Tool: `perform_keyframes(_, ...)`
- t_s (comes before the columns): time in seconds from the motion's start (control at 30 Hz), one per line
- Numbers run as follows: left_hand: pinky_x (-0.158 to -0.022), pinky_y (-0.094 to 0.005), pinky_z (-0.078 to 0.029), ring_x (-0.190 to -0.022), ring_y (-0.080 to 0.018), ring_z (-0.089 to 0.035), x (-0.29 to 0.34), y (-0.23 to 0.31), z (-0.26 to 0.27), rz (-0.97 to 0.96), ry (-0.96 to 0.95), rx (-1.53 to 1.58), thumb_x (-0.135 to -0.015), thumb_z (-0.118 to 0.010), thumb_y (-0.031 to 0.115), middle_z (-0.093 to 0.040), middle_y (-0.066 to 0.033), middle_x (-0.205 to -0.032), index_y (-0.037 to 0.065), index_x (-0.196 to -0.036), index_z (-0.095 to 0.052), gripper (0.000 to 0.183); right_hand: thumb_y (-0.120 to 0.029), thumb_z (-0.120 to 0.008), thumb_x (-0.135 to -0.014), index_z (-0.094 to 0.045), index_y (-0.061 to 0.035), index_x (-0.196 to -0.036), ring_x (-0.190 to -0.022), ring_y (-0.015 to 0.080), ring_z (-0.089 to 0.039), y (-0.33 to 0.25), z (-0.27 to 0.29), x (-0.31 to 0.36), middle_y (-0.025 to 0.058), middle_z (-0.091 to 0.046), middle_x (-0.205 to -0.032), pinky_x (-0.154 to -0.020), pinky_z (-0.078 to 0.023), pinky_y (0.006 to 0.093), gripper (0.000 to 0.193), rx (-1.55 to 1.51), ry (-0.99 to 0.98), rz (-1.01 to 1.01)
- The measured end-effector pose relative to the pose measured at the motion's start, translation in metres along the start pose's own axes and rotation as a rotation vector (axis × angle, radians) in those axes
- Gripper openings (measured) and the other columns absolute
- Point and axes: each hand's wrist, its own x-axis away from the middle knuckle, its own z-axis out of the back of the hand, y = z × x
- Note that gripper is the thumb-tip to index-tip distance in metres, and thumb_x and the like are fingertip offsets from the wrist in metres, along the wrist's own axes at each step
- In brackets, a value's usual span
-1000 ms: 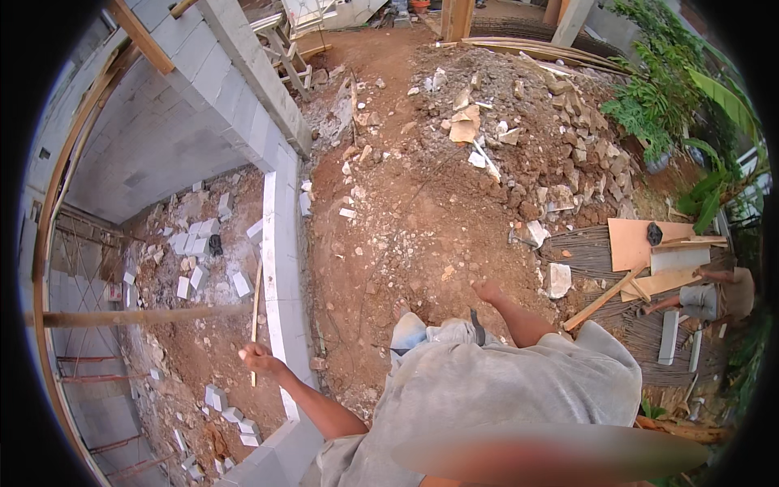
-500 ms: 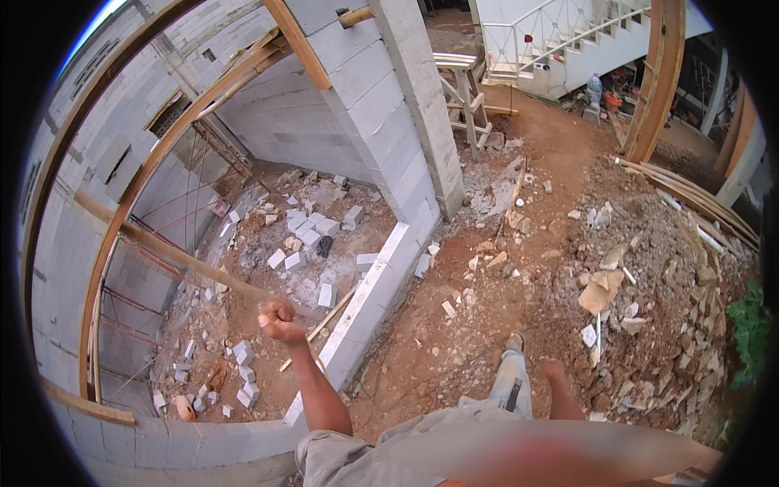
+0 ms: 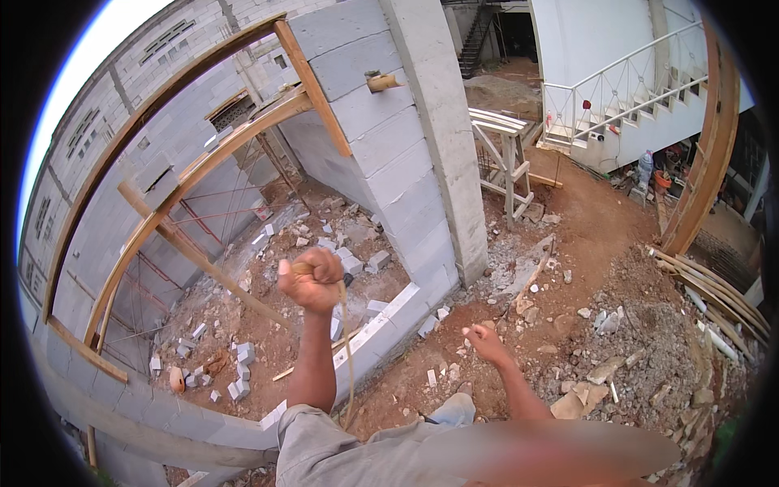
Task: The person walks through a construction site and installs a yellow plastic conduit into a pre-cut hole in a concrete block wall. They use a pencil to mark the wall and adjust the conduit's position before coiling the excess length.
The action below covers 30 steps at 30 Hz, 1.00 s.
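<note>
Left hand [image 3: 311, 280] raised, clenched, right hand [image 3: 487, 342] lower

Left hand [image 3: 312, 280] raised higher in view, thin tan strand [image 3: 346, 333] now showing in fist, hanging beside forearm; right hand [image 3: 487, 342] moved up and inward, nearer left one, above dirt [image 3: 406, 381]; head view swung left: staircase [image 3: 665, 130] shown more fully, sky strip [image 3: 81, 61] wider, second person out of frame

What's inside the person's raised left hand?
A thin tan strand runs down from the left hand; whatever else its closed grip encloses is covered and cannot be seen.
</note>
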Motion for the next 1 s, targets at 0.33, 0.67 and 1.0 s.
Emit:
perform_keyframes(0.33, -0.05, -0.0334, -0.017, -0.053, -0.0136, -0.018, -0.018, -0.217, -0.142, 0.436, -0.155, 0.692, -0.091, -0.023, 0.081, -0.03, -0.0002, -0.06, 0.011, -0.068, -0.031, 0.075, -0.04, -0.068, -0.099, -0.065, -0.0077, -0.124, -0.087, 0.0158, -0.064, -0.068, 0.052, -0.043, 0.0038, -0.07, -0.093, -0.082, -0.051, 0.0347, 0.041, -0.168, -0.356, 0.101)
perform_keyframes(0.67, -0.048, -0.032, -0.018, -0.052, -0.0128, -0.019, -0.087, -0.366, -0.128, 0.322, 0.195, 0.551, -0.091, -0.03, 0.082, -0.032, 0.0013, -0.058, 0.014, -0.067, -0.035, 0.071, -0.047, -0.049, -0.107, -0.067, -0.0037, -0.092, -0.077, 0.0189, -0.065, 0.02, 0.16, -0.197, 0.0069, -0.071, -0.085, -0.072, -0.05, 0.0375, 0.049, -0.025, -0.533, 0.095)
perform_keyframes(1.0, -0.043, -0.0315, -0.022, -0.043, -0.0139, -0.024, -0.09, -0.418, -0.16, -0.101, 0.532, 0.177, -0.096, -0.022, 0.077, -0.028, 0.0019, -0.051, 0.013, -0.061, -0.032, 0.074, -0.031, -0.052, -0.108, -0.049, -0.004, -0.078, -0.06, 0.0119, -0.042, 0.0, 0.279, -0.451, 0.001, -0.047, -0.065, -0.054, -0.036, 0.0318, 0.041, 0.179, -0.336, 0.603)
